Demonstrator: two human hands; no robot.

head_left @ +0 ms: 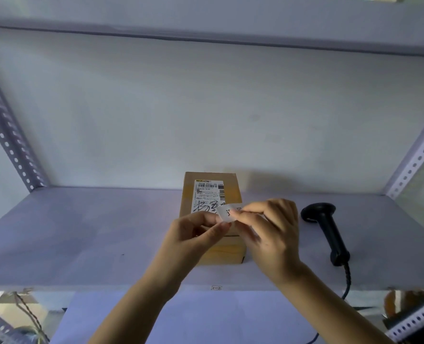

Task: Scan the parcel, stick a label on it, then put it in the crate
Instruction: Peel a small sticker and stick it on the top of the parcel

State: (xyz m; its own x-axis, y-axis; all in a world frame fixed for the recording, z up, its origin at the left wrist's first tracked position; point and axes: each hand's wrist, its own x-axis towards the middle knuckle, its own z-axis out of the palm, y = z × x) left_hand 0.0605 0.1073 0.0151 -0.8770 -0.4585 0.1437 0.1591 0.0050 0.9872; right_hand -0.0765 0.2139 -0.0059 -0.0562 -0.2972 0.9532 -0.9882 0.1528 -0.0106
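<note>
A small brown cardboard parcel (pixel 211 192) lies on the pale shelf (pixel 86 234), its top carrying a printed shipping slip with a barcode and black handwriting. Just above the parcel's near half, both hands pinch a small white label (pixel 227 212) with black print. My left hand (pixel 196 234) grips the label's lower left edge with thumb and forefinger. My right hand (pixel 271 228) holds its right side from above. The hands hide the parcel's middle. No crate is in sight.
A black handheld barcode scanner (pixel 326 229) lies on the shelf to the right of the parcel, its coiled cable dropping over the front edge. Perforated metal uprights (pixel 5 135) stand at both sides. Another shelf board runs overhead.
</note>
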